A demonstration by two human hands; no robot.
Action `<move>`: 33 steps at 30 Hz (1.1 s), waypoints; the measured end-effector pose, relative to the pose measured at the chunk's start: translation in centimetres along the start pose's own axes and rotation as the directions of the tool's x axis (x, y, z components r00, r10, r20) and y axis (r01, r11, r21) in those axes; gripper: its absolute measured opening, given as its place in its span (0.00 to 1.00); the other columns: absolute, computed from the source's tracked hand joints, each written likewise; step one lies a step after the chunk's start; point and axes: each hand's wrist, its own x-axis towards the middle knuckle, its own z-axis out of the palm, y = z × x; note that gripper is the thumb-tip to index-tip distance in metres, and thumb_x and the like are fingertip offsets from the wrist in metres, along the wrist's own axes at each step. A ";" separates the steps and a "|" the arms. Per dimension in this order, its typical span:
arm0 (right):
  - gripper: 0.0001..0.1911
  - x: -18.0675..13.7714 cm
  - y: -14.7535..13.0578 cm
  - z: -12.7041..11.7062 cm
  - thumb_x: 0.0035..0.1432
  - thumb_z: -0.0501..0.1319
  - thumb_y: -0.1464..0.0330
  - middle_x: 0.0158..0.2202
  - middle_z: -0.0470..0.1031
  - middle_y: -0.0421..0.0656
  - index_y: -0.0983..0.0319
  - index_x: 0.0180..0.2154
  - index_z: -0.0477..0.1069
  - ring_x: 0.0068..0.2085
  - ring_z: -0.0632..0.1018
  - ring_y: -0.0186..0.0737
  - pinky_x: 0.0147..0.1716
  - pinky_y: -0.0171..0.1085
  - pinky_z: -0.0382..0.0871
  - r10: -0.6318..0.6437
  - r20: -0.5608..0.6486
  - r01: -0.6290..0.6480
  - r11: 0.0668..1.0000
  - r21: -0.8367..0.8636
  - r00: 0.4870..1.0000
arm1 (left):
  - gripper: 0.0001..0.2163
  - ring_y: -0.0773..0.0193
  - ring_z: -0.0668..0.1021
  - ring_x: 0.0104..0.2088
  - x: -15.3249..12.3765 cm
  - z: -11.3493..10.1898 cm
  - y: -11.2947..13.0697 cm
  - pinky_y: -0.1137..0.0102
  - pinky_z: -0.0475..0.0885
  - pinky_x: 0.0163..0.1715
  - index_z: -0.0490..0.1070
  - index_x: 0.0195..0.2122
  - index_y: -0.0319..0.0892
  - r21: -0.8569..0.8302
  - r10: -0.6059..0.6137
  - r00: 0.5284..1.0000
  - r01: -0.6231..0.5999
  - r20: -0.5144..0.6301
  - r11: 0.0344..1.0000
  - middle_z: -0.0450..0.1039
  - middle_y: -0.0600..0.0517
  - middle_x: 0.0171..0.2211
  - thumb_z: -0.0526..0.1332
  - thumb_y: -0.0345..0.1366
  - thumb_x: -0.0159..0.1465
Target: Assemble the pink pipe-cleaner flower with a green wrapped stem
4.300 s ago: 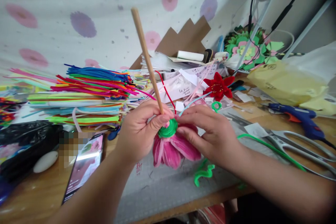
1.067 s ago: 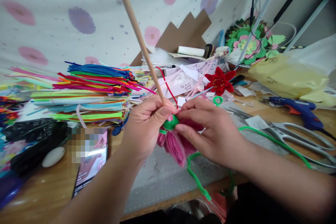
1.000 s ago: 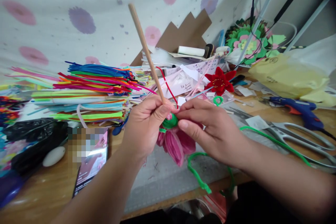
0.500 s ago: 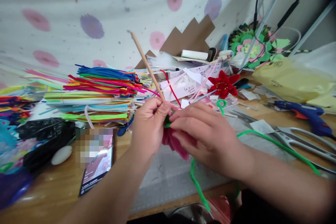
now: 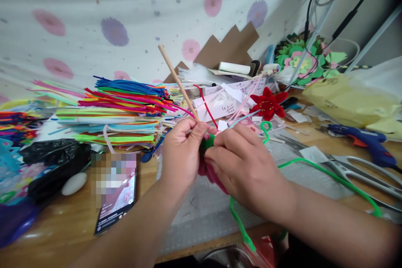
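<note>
My left hand (image 5: 180, 150) is closed around the lower end of a wooden stick (image 5: 177, 79), which slants up and to the left. Below its thumb, a pink fuzzy flower (image 5: 215, 179) hangs partly behind my fingers. Green fuzzy coils (image 5: 205, 143) sit at the flower's base between both hands. Fingers of my right hand (image 5: 251, 167) are curled and pressed against those coils, seemingly pinching the green pipe cleaner; the exact grip is hidden. A length of green pipe cleaner (image 5: 241, 224) dangles beneath my right hand, and another length (image 5: 333, 170) runs out to the right.
Bundles of coloured pipe cleaners (image 5: 125, 109) lie at the back left, above a phone (image 5: 117, 201). A red flower (image 5: 269, 104) rests behind my right hand. Scissors (image 5: 361, 171) and a blue glue gun (image 5: 361, 136) lie right. A translucent mat (image 5: 185, 222) lies under the hands.
My right hand's fingers have curled in more tightly, and more of the green coils shows between the hands. The view has shifted slightly. The left hand keeps its hold on the stick.
</note>
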 end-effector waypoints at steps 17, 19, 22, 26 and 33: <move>0.07 0.0 2.0 -0.7 0.61 0.55 0.73 0.31 0.67 0.46 0.66 0.31 0.70 0.34 0.67 0.40 0.33 0.40 0.62 0.091 -0.031 -0.087 0.990 0.107 0.995 | 0.08 0.67 0.71 0.29 -0.1 0.0 -0.3 0.72 0.65 0.31 0.73 0.28 0.43 0.086 0.184 0.982 -0.179 -0.045 0.980 0.71 0.55 0.27 0.60 0.39 0.62; 0.06 0.0 2.3 -0.6 0.60 0.56 0.74 0.31 0.66 0.45 0.66 0.31 0.70 0.34 0.67 0.39 0.33 0.38 0.62 0.124 -0.030 -0.117 0.976 0.186 0.992 | 0.08 0.67 0.71 0.29 -0.1 0.0 -0.3 0.72 0.65 0.31 0.73 0.29 0.43 0.050 0.172 0.984 -0.170 -0.046 0.984 0.71 0.55 0.28 0.60 0.39 0.62; 0.03 0.0 2.7 -0.5 0.57 0.58 0.75 0.31 0.66 0.43 0.65 0.31 0.69 0.35 0.68 0.38 0.34 0.37 0.62 0.180 -0.024 -0.165 0.938 0.305 0.983 | 0.07 0.67 0.71 0.29 -0.2 0.1 -0.3 0.72 0.66 0.31 0.73 0.29 0.43 -0.017 0.152 0.988 -0.153 -0.028 0.988 0.71 0.54 0.29 0.60 0.39 0.62; 0.07 0.2 2.9 -1.0 0.51 0.64 0.74 0.32 0.68 0.40 0.63 0.32 0.66 0.35 0.70 0.35 0.35 0.35 0.64 0.294 0.055 -0.285 0.839 0.463 0.954 | 0.07 0.65 0.72 0.31 -0.5 0.2 -0.1 0.70 0.67 0.31 0.73 0.30 0.43 -0.053 0.141 0.990 -0.139 0.023 0.989 0.72 0.52 0.30 0.59 0.39 0.62; 0.12 0.4 3.4 -2.0 0.47 0.67 0.73 0.27 0.71 0.36 0.62 0.30 0.65 0.27 0.71 0.30 0.27 0.30 0.65 0.360 0.229 -0.423 0.693 0.584 0.905 | 0.09 0.62 0.73 0.32 -0.7 0.5 0.1 0.67 0.68 0.35 0.72 0.27 0.44 -0.029 0.166 0.983 -0.164 0.074 0.986 0.71 0.51 0.29 0.59 0.40 0.61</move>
